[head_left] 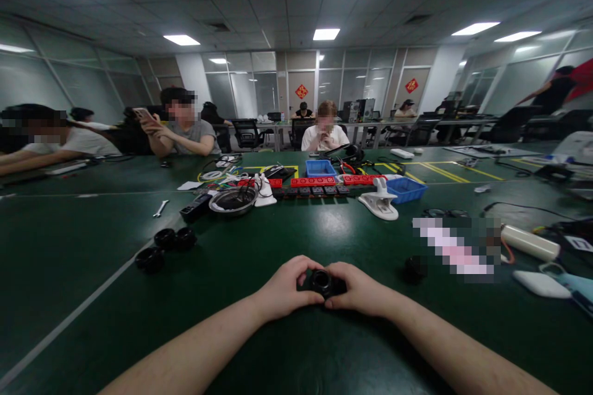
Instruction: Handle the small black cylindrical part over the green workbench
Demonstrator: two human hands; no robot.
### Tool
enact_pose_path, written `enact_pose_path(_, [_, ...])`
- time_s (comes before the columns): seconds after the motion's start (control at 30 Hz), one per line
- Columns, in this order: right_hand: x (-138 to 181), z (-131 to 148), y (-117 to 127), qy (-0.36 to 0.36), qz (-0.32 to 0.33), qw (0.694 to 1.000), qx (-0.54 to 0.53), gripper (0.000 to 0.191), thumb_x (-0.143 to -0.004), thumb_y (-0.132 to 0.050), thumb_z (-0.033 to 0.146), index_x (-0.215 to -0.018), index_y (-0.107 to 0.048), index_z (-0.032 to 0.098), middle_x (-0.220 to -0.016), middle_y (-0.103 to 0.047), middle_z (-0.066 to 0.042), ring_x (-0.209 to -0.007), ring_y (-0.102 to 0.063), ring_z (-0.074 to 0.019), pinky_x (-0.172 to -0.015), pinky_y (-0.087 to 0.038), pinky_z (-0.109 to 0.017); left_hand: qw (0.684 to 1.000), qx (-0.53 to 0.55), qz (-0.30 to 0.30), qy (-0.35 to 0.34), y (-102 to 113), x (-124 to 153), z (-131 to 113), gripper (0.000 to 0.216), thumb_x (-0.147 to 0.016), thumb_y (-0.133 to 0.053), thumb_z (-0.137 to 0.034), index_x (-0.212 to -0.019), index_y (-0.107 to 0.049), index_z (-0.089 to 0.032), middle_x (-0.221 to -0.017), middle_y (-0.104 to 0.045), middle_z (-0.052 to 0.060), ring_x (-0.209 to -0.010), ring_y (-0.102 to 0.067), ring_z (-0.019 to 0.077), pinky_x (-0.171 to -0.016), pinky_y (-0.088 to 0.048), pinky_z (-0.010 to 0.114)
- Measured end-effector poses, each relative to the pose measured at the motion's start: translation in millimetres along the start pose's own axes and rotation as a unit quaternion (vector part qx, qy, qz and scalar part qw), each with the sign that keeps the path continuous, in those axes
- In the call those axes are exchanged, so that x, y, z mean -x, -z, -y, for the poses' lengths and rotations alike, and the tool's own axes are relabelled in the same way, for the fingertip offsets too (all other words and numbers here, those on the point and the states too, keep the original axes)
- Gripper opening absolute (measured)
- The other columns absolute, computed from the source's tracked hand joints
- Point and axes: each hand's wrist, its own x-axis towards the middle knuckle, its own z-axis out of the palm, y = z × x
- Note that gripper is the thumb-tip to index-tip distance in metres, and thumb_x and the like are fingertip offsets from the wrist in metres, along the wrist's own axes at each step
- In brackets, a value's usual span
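Note:
Between both hands, low over the green table (pixel 259 352), is a small black round part with a hole in its top (pixel 321 282). Its exact kind I cannot make out. My left hand (pixel 290 287) closes on it from the left, fingers at the far side and thumb at the near side. From the right, my right hand (pixel 354 290) grips it the same way. Several similar black round parts (pixel 165 239) sit in a cluster to the left. Another black round part (pixel 416 268) lies to the right of my right hand.
A wrench (pixel 160 208) and a metal bowl (pixel 233 202) lie at the left. Farther back are red strips (pixel 312 181), blue trays (pixel 406 190) and a white clip stand (pixel 380 200). A cream cylinder (pixel 530 242) and a white oval object (pixel 541 284) lie right. People sit across the table.

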Motion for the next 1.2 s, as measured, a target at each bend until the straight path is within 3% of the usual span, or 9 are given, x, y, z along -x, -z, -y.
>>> enact_pose_path(0.17, [0, 0, 0, 0.013, -0.001, 1.000, -0.013, 0.040, -0.059, -0.070, 0.022, -0.098, -0.060, 0.018, -0.085, -0.061, 0.000, -0.075, -0.053, -0.0164, -0.067, -0.039, -0.025, 0.999, 0.042, 0.006, 0.012, -1, 0, 1, 0.038, -0.064, -0.069, -0.026, -0.099, -0.054, -0.020, -0.090, -0.048, 0.000, -0.061, -0.042, 0.0083, -0.052, -0.034, 0.018])
enact_pose_path(0.53, [-1, -1, -1, 0.013, 0.002, 1.000, 0.011, 0.032, -0.060, -0.070, 0.025, -0.090, -0.062, 0.017, -0.080, -0.059, 0.000, -0.072, -0.052, -0.0154, -0.063, -0.038, -0.023, 0.999, 0.037, 0.003, 0.009, -4, -1, 5, 0.038, -0.064, -0.069, -0.026, -0.098, -0.054, -0.020, -0.088, -0.047, -0.001, -0.062, -0.043, 0.0089, -0.052, -0.035, 0.018])
enact_pose_path(0.7, [-2, -1, -4, -0.024, -0.016, 0.999, 0.018, 0.029, -0.058, -0.071, 0.027, -0.082, -0.059, 0.016, -0.074, -0.056, 0.002, -0.068, -0.049, -0.0139, -0.057, -0.035, -0.021, 0.999, 0.048, -0.002, 0.014, -4, 0, 2, 0.037, -0.064, -0.068, -0.026, -0.097, -0.053, -0.020, -0.089, -0.047, -0.001, -0.062, -0.043, 0.0091, -0.052, -0.035, 0.019])
enact_pose_path(1.03, [-7, 7, -21, -0.112, -0.114, 0.976, 0.150, 0.034, -0.056, -0.069, 0.041, -0.070, -0.048, 0.017, -0.068, -0.054, 0.000, -0.061, -0.048, -0.0137, -0.051, -0.028, -0.022, 0.991, -0.016, -0.103, 0.079, -18, 2, -9, 0.034, -0.062, -0.068, -0.021, -0.093, -0.053, -0.019, -0.083, -0.047, -0.002, -0.061, -0.043, 0.0103, -0.054, -0.036, 0.021])
enact_pose_path(1.2, [-7, 12, -24, -0.098, -0.137, 0.968, 0.185, 0.032, -0.059, -0.067, 0.038, -0.077, -0.052, 0.016, -0.076, -0.057, -0.004, -0.068, -0.051, -0.0179, -0.057, -0.033, -0.026, 0.990, -0.028, -0.117, 0.075, -17, 3, -8, 0.032, -0.064, -0.066, -0.024, -0.093, -0.053, -0.019, -0.081, -0.046, -0.002, -0.060, -0.043, 0.0108, -0.054, -0.036, 0.022])
